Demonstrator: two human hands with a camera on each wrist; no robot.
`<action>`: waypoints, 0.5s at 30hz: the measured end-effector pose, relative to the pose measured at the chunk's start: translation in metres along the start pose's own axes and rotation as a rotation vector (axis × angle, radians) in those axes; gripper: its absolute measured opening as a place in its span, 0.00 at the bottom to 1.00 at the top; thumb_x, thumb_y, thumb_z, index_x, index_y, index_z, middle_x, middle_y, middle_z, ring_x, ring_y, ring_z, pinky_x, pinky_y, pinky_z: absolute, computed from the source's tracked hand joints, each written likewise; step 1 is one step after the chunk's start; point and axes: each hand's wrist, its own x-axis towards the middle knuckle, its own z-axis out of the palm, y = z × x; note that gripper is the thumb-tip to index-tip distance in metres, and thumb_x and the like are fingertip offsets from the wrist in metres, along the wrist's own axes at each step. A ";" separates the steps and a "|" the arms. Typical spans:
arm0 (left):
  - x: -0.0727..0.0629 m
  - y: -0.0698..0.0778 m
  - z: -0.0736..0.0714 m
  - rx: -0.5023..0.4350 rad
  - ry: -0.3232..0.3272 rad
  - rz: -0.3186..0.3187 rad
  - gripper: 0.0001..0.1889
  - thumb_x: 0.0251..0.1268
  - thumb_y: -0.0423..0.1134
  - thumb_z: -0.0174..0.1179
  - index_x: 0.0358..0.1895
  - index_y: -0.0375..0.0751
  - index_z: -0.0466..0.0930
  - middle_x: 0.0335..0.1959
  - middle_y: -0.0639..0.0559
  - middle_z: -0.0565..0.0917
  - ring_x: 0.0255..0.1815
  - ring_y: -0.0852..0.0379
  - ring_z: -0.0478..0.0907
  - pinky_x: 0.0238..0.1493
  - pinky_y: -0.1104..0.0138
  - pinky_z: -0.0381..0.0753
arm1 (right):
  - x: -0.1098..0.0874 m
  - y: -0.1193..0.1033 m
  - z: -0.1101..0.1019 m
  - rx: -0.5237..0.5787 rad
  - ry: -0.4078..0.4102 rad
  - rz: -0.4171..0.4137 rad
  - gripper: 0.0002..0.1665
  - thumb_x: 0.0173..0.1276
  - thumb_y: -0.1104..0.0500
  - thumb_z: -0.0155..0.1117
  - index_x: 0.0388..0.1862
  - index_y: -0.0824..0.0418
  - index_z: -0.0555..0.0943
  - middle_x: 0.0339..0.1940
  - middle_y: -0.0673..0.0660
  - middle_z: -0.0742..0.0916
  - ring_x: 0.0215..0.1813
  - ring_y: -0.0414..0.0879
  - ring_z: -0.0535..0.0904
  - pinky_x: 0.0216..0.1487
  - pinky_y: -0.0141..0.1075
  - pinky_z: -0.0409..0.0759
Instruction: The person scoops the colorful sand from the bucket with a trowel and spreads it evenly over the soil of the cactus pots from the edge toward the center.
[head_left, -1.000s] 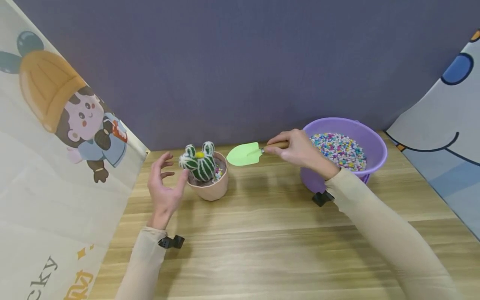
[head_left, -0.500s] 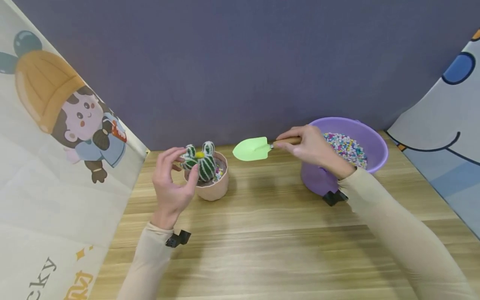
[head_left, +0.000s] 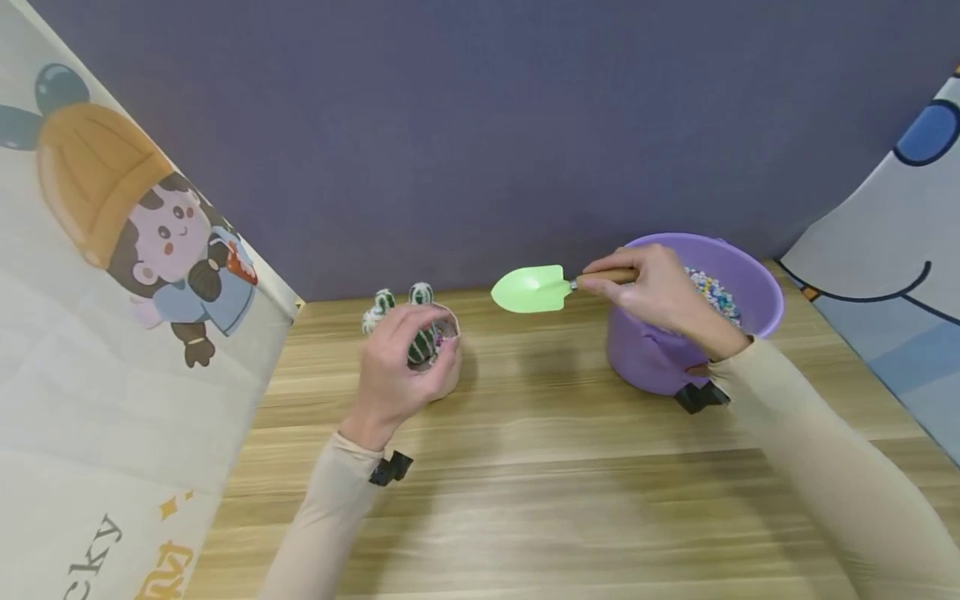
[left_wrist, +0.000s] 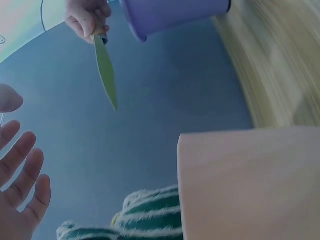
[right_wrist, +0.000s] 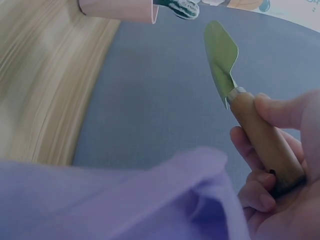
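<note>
My right hand (head_left: 663,287) holds a small green trowel (head_left: 531,289) by its wooden handle (right_wrist: 265,137). The blade points left, raised above the table between the pot and the bucket. Below that wrist stands a purple bucket (head_left: 645,358), partly filled with multicoloured beads (head_left: 711,293). On the left, a knitted-looking striped cactus (head_left: 422,343) sits in a pale pink pot (head_left: 451,382). Over the pot my left hand (head_left: 393,362) hovers with bent fingers and the thumb apart, hiding much of the cactus. In the left wrist view its fingers (left_wrist: 22,165) are spread beside the cactus, with nothing in them.
Both pot and bucket stand on a wood-grain table (head_left: 517,467), close to a dark blue-grey back panel (head_left: 480,150). A cartoon-printed white panel (head_left: 247,392) rises at the left, another printed panel (head_left: 877,250) at the right.
My left hand has moved right and over the cactus from beside the pot. My right hand has carried the trowel right and slightly up, farther over the bucket.
</note>
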 end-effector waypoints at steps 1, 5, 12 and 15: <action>0.000 0.001 0.003 -0.008 -0.012 0.001 0.15 0.62 0.38 0.69 0.49 0.32 0.87 0.45 0.41 0.90 0.47 0.44 0.87 0.55 0.56 0.88 | -0.001 0.001 -0.002 -0.012 0.001 0.008 0.17 0.73 0.44 0.74 0.52 0.52 0.93 0.44 0.52 0.96 0.41 0.28 0.89 0.43 0.21 0.82; 0.001 0.002 0.013 -0.017 -0.072 -0.017 0.16 0.62 0.38 0.71 0.50 0.33 0.86 0.46 0.42 0.90 0.47 0.46 0.86 0.54 0.57 0.89 | -0.006 0.004 -0.010 -0.063 0.016 0.026 0.17 0.73 0.42 0.73 0.52 0.50 0.93 0.43 0.49 0.96 0.42 0.25 0.87 0.44 0.21 0.80; -0.002 0.004 0.027 -0.004 -0.174 -0.069 0.18 0.62 0.40 0.73 0.53 0.38 0.86 0.48 0.47 0.90 0.46 0.51 0.85 0.53 0.58 0.87 | -0.014 0.010 -0.022 -0.077 0.005 0.060 0.22 0.73 0.38 0.72 0.56 0.49 0.91 0.48 0.49 0.95 0.44 0.22 0.87 0.48 0.15 0.80; -0.003 0.006 0.032 0.014 -0.215 -0.092 0.19 0.63 0.42 0.74 0.55 0.39 0.86 0.50 0.47 0.89 0.47 0.51 0.85 0.53 0.60 0.87 | -0.017 0.013 -0.026 -0.072 0.004 0.064 0.22 0.73 0.40 0.72 0.58 0.51 0.91 0.49 0.51 0.95 0.43 0.21 0.87 0.47 0.15 0.81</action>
